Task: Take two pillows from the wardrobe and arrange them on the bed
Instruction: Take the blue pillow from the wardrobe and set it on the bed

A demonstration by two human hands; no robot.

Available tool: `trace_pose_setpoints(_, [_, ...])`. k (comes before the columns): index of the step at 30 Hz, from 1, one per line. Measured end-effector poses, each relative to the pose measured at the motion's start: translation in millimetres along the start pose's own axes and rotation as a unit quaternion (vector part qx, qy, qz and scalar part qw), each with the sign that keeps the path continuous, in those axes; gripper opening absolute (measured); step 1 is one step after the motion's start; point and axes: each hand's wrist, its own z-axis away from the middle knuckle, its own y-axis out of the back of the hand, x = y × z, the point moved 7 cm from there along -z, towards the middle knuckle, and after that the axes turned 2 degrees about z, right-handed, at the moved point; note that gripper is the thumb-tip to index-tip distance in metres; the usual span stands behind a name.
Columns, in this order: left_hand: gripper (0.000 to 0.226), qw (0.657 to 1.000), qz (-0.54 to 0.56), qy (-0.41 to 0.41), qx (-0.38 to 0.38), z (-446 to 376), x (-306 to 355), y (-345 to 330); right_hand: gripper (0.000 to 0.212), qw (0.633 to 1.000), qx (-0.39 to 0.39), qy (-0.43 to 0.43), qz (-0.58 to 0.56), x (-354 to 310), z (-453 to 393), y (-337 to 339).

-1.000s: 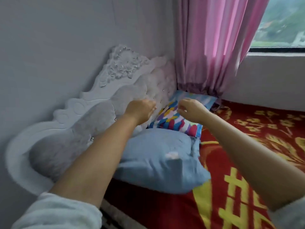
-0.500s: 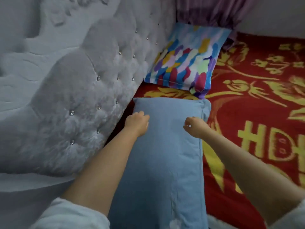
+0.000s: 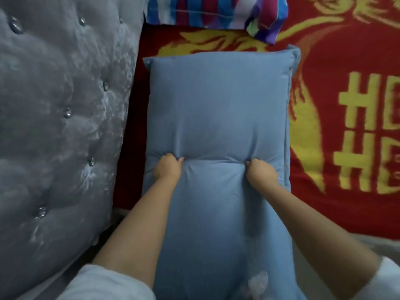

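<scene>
A plain blue pillow (image 3: 216, 109) lies lengthwise on the bed beside the headboard. My left hand (image 3: 167, 167) and my right hand (image 3: 260, 172) are both closed and pressed into its middle, pinching the fabric into a crease that runs between them. A multicoloured patterned pillow (image 3: 216, 11) lies just beyond the blue one at the top of the view, partly cut off by the frame edge. A small gap of bedspread separates the two pillows.
A grey tufted headboard (image 3: 65, 126) with shiny buttons fills the left side. The red bedspread (image 3: 346, 131) with yellow patterns covers the bed to the right of the pillows. The bed's pale near edge shows at lower right.
My view has dropped lower and closer over the blue pillow. Both hands moved back from its far end to its middle and now grip the fabric. The colourful pillow slid to the top edge.
</scene>
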Motion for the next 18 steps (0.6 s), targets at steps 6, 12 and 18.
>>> trace_pose_setpoints(6, [0.036, 0.993, 0.036, -0.076, 0.082, 3, -1, 4, 0.026, 0.993, 0.115, 0.033, -0.003, 1, 14, 7])
trace_pose_setpoints(12, [0.035, 0.973, 0.1, -0.115, 0.173, 32, 10, 84, 0.03, 0.977, 0.193, 0.075, -0.054, -18, 52, 70])
trace_pose_setpoints(18, [0.037, 0.965, 0.079, -0.128, 0.213, 17, 30, 175, 0.034, 0.973, 0.181, 0.113, -0.083, -67, 35, 126])
